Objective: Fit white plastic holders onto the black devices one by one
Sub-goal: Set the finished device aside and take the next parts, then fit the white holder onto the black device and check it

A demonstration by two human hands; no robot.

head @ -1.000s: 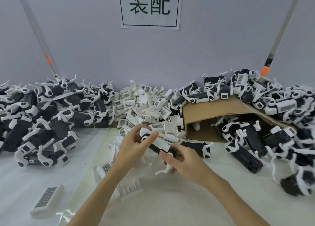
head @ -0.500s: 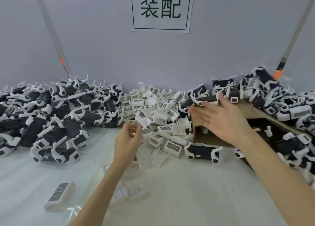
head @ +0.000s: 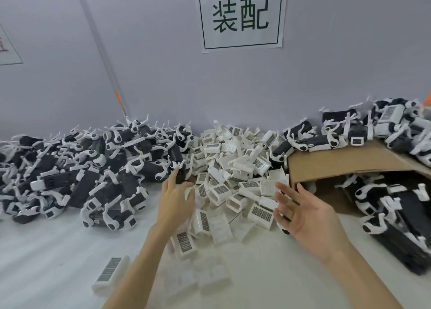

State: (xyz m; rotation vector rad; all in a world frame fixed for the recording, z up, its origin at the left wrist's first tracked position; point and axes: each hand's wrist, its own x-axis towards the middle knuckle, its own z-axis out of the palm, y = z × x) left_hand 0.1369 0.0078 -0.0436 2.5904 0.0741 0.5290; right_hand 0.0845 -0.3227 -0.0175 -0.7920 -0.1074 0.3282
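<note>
White plastic holders (head: 233,168) are heaped mid-table between black-device piles (head: 77,168), with left hand (head: 173,201) and right hand (head: 303,215) held over the heap, fingers spread, nothing gripped.

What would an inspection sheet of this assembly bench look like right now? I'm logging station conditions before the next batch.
Surface: white table, bare in the near left part.
Job's things: loose white holders heaped in the middle; black devices with white clips piled left and right.
Clutter: tipped cardboard box on the right, devices on top of it and spilling from under it; stray holder lying apart, near left.
Hands: left hand and right hand both open, fingers spread, holding nothing, at the holder heap.
Cables: nothing seen.
Surroundings: grey wall with a printed sign.
</note>
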